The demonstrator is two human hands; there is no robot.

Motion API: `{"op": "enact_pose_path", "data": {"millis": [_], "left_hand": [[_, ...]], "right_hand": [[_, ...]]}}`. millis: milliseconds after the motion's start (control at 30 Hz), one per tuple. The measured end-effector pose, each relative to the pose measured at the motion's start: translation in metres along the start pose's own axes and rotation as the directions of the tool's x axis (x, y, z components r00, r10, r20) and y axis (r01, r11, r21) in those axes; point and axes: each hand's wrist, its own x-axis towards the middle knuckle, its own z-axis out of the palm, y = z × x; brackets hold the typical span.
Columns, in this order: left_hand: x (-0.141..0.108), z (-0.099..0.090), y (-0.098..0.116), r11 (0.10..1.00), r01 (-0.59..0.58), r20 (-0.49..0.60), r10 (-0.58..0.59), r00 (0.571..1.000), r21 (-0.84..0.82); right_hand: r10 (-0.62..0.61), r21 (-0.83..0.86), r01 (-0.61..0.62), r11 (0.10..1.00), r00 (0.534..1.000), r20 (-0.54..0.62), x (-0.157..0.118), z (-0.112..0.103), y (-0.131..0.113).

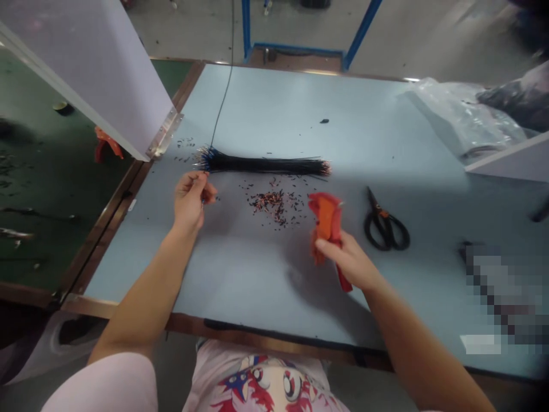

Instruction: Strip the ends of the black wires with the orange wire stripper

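Observation:
A bundle of thin black wires [266,165] lies across the table, with bared copper ends at the right and bluish, silvery ends fanned out at the left. My left hand [191,197] is closed in a pinch just below that left end; a thin wire seems to be between its fingers, mostly hidden by them. In my right hand [349,257] is a red and orange wire stripper [326,220], held by its handles above the table, its jaw end pointing away from me. Black and copper-coloured scraps [274,205] are scattered between my hands, below the bundle.
Black-handled scissors [381,223] lie right of the stripper. Clear plastic bags [467,114] rest at the back right. A pale upright panel [98,68] borders the table's left side. Beyond it, another orange-red tool [107,146] lies on a green surface. A blurred-out object [501,286] is at right.

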Motion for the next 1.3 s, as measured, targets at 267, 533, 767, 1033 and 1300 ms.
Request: {"op": "enact_pose_path", "data": {"millis": [267,533,767,1033,1300], "left_hand": [[-0.015,0.007,0.005,0.998,0.051,0.115,-0.046,0.992,-0.040],[-0.066,0.030,0.009,0.986,0.001,0.503,-0.087,0.860,0.168],[-0.098,0.035,0.007,0.725,-0.620,0.808,0.155,0.569,0.298],[-0.085,0.030,0.006,0.528,-0.771,0.756,0.323,0.570,0.356],[-0.082,0.031,0.001,0.062,-0.978,0.933,0.293,0.210,0.200]], "right_hand": [[-0.206,-0.853,0.333,0.402,0.941,0.270,-0.026,0.058,-0.001],[-0.415,-0.505,0.430,0.748,0.898,0.149,-0.020,0.046,0.005],[-0.130,0.440,0.234,0.867,0.959,-0.253,-0.010,0.026,0.006],[-0.048,0.569,0.272,0.776,0.925,-0.376,-0.001,0.021,0.006],[-0.013,0.568,0.262,0.780,0.915,-0.404,-0.001,0.022,0.007]]}}
